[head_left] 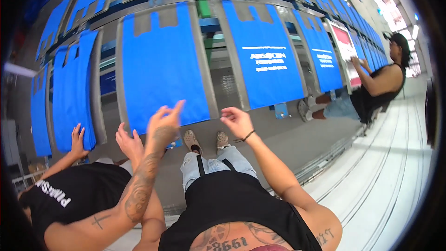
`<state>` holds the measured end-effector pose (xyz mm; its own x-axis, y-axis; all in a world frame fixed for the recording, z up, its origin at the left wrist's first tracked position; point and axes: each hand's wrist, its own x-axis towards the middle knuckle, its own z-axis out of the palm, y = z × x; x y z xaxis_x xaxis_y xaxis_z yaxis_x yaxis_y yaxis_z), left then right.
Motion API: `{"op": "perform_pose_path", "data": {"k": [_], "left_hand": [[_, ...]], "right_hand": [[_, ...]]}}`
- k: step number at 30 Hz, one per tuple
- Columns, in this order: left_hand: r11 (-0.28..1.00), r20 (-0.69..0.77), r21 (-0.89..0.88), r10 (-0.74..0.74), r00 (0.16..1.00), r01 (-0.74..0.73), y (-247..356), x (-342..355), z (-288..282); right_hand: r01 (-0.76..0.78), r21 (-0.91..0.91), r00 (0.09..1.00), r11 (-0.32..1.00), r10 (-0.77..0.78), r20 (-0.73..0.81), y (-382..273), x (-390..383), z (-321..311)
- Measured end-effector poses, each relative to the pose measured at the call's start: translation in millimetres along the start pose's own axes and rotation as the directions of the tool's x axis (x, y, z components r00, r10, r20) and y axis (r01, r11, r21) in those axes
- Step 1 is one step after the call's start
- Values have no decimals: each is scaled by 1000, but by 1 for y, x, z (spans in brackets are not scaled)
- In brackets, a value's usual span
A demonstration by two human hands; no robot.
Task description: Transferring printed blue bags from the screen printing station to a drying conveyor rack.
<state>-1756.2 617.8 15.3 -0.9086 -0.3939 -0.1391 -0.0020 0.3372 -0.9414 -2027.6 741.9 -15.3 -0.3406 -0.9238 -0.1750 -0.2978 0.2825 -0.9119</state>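
A plain blue cloth bag panel (162, 65) with a notched top lies flat on a grey board straight ahead. Over its near edge hovers my left hand (165, 120), slightly blurred, fingers apart and the index stretched out. Whether it touches the cloth I cannot tell. My right hand (238, 122), with a dark cord at the wrist, is held past the board's near right corner. Its fingers are loosely bent and apart, with nothing in them. To the right, another blue panel (267, 81) bears white print.
At left, a co-worker's hand (79, 140) rests by stacked blue panels (72, 93); their other hand (129, 143) is near mine. At right, a person (381, 79) holds a red-and-white frame (344, 49). More boards with blue panels run behind. Grey floor (260, 135) lies below.
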Motion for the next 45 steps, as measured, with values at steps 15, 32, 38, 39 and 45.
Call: {"op": "perform_pose_path", "data": {"k": [15,32,38,39,45], "left_hand": [[-781,723,-564,-312,616,266,96,210,-204],[-697,986,-146,-164,42,702,103,288,-254],[-993,993,109,107,-50,41,118,312,-273],[-994,993,105,103,-65,32,121,313,-272],[-967,935,-111,-23,-354,-230,128,312,-256]], "right_hand": [[-381,-528,826,759,23,-563,200,68,-321],[-458,701,889,547,281,362,160,93,-395],[-448,763,894,465,221,390,166,101,-395],[-443,785,896,433,221,384,169,102,-392],[-433,796,901,423,199,384,177,95,-391]]}}
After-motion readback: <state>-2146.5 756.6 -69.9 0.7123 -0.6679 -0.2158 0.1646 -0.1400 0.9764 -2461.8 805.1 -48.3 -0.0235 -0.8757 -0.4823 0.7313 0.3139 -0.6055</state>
